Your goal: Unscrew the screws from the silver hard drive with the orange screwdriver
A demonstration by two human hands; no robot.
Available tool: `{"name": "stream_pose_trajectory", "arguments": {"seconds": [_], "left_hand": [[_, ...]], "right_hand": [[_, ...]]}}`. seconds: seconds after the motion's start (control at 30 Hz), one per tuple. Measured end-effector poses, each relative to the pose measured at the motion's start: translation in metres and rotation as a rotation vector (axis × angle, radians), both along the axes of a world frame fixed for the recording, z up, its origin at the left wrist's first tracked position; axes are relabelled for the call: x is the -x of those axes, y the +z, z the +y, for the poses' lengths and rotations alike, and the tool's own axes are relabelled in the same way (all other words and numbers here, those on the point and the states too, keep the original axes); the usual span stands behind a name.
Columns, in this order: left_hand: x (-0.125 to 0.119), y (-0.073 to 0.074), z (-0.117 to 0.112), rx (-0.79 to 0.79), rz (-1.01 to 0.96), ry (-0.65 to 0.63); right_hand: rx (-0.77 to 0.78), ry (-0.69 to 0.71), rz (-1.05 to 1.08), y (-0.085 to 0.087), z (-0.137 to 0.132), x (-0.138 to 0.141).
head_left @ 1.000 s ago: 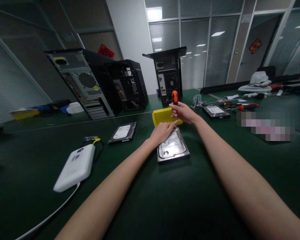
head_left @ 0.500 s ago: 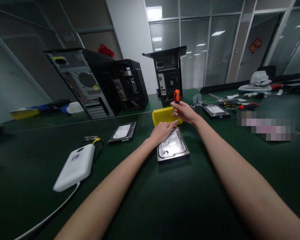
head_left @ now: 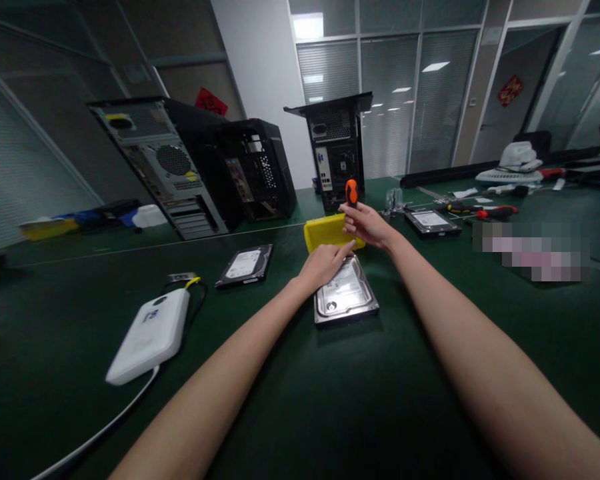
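Observation:
A silver hard drive (head_left: 345,297) lies flat on the green table in front of me. My left hand (head_left: 323,263) rests on its far left corner, fingers curled and pressing down on it. My right hand (head_left: 367,225) is closed round a screwdriver with an orange and black handle (head_left: 351,192), held upright over the drive's far edge. The screwdriver's tip is hidden behind my hands. A yellow tray (head_left: 325,233) sits just behind both hands.
A second hard drive (head_left: 245,264) lies to the left, a third (head_left: 431,221) to the right. A white box with a cable (head_left: 150,333) is at the near left. Three open computer towers (head_left: 180,167) stand at the back. Tools (head_left: 485,212) lie far right.
The screwdriver handle has shifted slightly, right and up, then back left. My left hand and the drive have stayed put.

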State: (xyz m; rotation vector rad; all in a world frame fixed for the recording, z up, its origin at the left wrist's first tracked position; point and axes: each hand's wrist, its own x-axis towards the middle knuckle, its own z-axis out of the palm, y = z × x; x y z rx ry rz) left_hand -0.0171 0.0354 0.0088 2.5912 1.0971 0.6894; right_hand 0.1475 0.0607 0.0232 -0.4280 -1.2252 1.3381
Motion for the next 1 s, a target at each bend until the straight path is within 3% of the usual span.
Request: {"name": "stream_pose_trajectory", "arguments": {"seconds": [0.7, 1.0], "left_hand": [[-0.0009, 0.0004, -0.0013, -0.02, -0.013, -0.005], [-0.0017, 0.0021, -0.0037, -0.011, -0.004, 0.013]], "right_hand": [[-0.02, 0.006, 0.022, 0.0043, -0.003, 0.0012], [-0.005, 0.045, 0.045, -0.0017, 0.0006, -0.0002]]}}
